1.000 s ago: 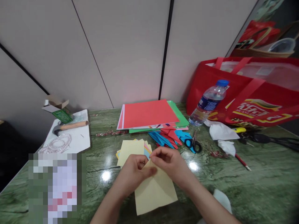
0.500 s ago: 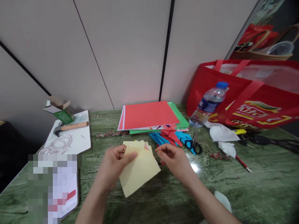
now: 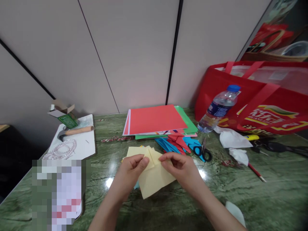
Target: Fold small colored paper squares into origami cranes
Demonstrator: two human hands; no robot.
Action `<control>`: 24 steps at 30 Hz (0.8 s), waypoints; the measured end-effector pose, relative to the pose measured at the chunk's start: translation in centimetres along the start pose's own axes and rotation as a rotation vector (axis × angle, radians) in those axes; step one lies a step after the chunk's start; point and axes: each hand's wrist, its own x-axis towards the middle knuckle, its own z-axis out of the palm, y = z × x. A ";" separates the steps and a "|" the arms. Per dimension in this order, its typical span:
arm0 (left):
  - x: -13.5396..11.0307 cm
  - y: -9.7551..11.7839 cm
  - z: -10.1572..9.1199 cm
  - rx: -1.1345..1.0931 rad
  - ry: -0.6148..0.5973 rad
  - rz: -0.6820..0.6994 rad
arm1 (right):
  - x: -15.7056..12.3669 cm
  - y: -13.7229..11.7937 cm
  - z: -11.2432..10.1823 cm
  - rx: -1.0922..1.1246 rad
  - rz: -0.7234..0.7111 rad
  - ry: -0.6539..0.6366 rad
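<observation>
A pale yellow sheet of paper (image 3: 155,181), with folds along its upper part, is held up over the green table between my two hands. My left hand (image 3: 134,168) pinches its upper left part, thumb on top. On the other side my right hand (image 3: 179,165) pinches a folded edge between thumb and fingers. Bits of coloured paper show behind and below the sheet, mostly hidden. Just beyond lie red folded paper pieces (image 3: 178,142) and blue folded paper pieces (image 3: 166,146), with black-handled scissors (image 3: 203,151) to their right.
Coloured sheets (image 3: 156,119) are stacked by the wall. A water bottle (image 3: 219,109) stands before a red bag (image 3: 255,96). Crumpled tissue (image 3: 238,156) and a red pen (image 3: 257,172) lie right. A hammer (image 3: 78,130), beads (image 3: 61,149) and a small box (image 3: 67,119) sit on a white board at left.
My right hand has moved left onto the yellow paper and now pinches it. The left hand has shifted right, and the sheet has turned, its upper folds opened out more. The view has shifted slightly.
</observation>
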 end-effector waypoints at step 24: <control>-0.3 -0.2 0.9 0.410 0.225 0.574 | -1.3 -0.8 -0.3 -0.214 -0.475 0.208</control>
